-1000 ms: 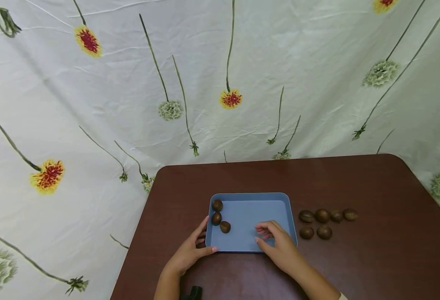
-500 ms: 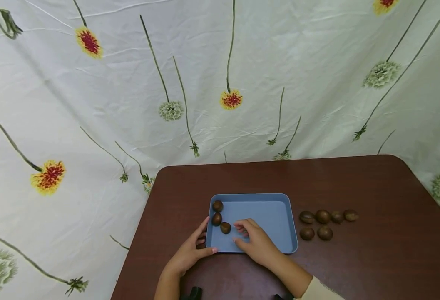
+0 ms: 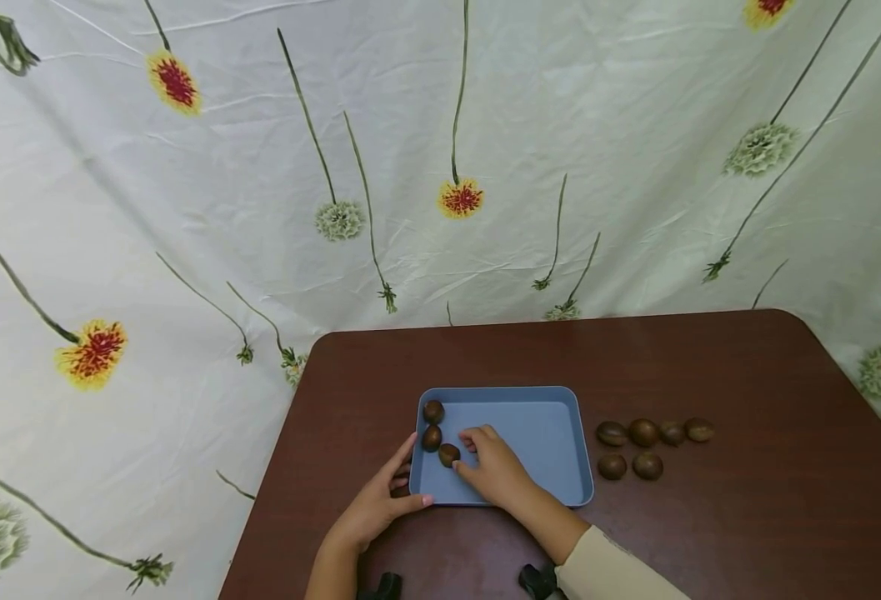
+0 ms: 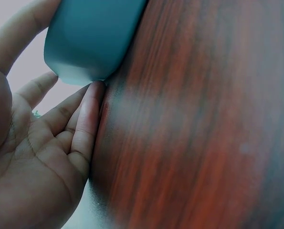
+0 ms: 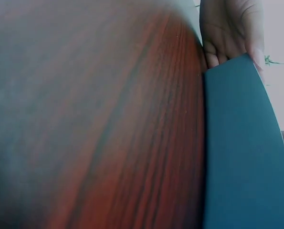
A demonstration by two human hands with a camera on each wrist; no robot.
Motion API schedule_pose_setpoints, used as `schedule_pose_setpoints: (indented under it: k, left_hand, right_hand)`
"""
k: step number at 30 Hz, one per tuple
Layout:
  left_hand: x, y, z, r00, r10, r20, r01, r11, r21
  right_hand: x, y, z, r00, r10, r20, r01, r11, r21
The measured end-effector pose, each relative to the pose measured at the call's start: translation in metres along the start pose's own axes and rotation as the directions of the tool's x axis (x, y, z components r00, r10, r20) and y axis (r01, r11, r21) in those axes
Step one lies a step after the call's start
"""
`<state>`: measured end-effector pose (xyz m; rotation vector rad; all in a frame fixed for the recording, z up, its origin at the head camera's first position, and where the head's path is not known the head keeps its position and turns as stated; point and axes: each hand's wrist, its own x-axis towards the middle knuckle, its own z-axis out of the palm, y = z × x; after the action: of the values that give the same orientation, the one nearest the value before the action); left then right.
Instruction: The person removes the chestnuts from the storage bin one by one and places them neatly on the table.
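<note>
A shallow blue tray (image 3: 538,442) lies on the brown table. In it, three chestnuts sit near the left wall: a far one (image 3: 433,411), a middle one (image 3: 432,438) and a nearer one (image 3: 449,455). My left hand (image 3: 380,500) holds the tray's near left corner, fingers along the left wall and thumb at the near rim. In the left wrist view the fingers (image 4: 87,119) meet the tray's corner. Inside the tray is my right hand (image 3: 496,471), its fingers bent, beside the nearest chestnut; the thumb tip appears to touch it. No chestnut shows between its fingers.
Right of the tray, several chestnuts (image 3: 643,432) lie in two rows on the table (image 3: 770,500). A white cloth (image 3: 410,125) with printed flowers hangs behind the table's far edge. Dark objects (image 3: 538,581) show at the near side, by the right sleeve.
The right hand has moved left across the tray, up to the nearest chestnut. The left hand and the tray have stayed in place.
</note>
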<state>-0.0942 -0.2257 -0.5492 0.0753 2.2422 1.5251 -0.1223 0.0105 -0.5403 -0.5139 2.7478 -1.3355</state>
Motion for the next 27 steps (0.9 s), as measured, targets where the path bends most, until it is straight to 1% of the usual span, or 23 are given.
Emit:
schedule_pose_setpoints:
  k: [10,17,27]
  left_hand:
    - [0.0,-0.001,0.0,1.0,0.007,0.006,-0.007,1.0,-0.012]
    - [0.001,0.0,0.0,1.0,0.0,-0.007,0.0,1.0,-0.005]
    - [0.0,0.0,0.0,1.0,0.0,0.006,0.0,1.0,-0.01]
  right_hand:
    - [0.007,0.004,0.006,0.999,-0.035,0.015,0.036,0.996,-0.087]
    - [0.012,0.004,0.007,1.0,0.01,0.026,-0.008,0.996,-0.088]
    - [0.011,0.001,0.008,0.999,-0.021,0.033,0.026,0.989,-0.148]
